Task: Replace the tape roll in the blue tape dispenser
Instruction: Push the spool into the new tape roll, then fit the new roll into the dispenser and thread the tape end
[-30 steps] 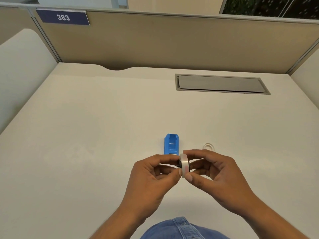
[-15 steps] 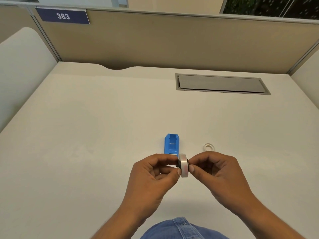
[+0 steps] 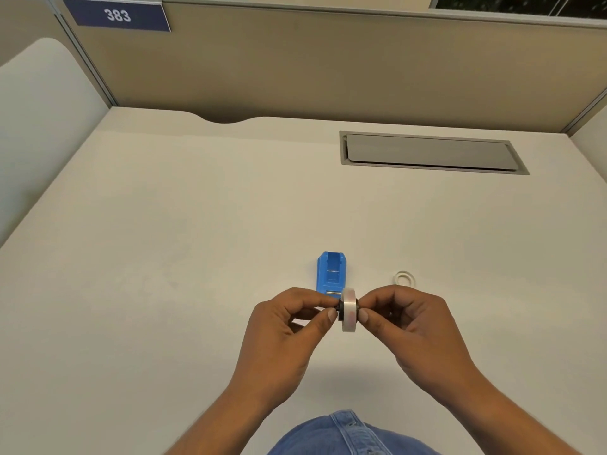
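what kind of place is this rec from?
Most likely an office cubicle desk: tan partition panels enclose a pale desk, a blue plate numbered 383 marks the station, and a grey cable hatch is set into the desktop.

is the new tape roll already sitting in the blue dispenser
No, the white tape roll is pinched between the left hand and right hand above the desk, in front of the open blue plastic tape dispenser.

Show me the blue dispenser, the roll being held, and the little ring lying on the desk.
blue dispenser (image 3: 331, 272): head view, open top.
tape roll (image 3: 349, 310): head view, outer edge.
empty ring (image 3: 404, 278): head view, rim.
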The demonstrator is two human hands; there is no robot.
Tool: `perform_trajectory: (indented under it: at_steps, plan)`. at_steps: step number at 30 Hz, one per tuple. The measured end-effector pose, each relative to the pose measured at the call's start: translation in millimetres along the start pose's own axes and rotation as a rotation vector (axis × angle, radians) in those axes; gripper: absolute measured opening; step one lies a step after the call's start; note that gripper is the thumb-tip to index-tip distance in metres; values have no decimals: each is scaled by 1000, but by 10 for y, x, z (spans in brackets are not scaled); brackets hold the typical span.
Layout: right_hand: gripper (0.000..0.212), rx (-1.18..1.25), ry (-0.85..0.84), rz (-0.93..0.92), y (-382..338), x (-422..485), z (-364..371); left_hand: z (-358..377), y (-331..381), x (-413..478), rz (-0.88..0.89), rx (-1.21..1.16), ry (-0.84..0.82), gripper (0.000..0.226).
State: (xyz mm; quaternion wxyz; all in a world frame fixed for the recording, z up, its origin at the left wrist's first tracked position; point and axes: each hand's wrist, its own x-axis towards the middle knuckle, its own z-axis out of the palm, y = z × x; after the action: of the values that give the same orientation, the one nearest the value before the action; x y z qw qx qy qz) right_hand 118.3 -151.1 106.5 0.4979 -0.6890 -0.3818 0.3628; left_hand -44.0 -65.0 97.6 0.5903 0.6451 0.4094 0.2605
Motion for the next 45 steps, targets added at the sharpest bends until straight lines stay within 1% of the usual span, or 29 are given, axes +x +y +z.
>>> perform_trajectory:
  at_steps: [4,9,16,20,25,29,33,38,45]
  plan:
    - [20,20,-21,8,38,88,-12,8,-36,110,21,87,19,18]
    - [24,-18,-3,36,131,273,-14,42,-95,316,-6,140,36,14]
    - [16,-34,20,106,328,631,36,104,-226,668,-10,224,35,12]
    - [16,-123,62,85,442,819,63,152,-326,870,2,269,51,13]
    - [19,-177,104,61,568,980,96,205,-449,1055,13,322,73,17]
    - [17,-190,102,77,681,1071,107,240,-554,1166,26,374,86,14]
    - [24,-213,102,70,750,1123,112,279,-641,1252,17,424,88,13]
    - [23,-224,101,69,797,1177,126,320,-700,1322,3,437,97,10]
    - [17,-279,81,89,865,1207,145,324,-784,1344,-17,454,94,8]
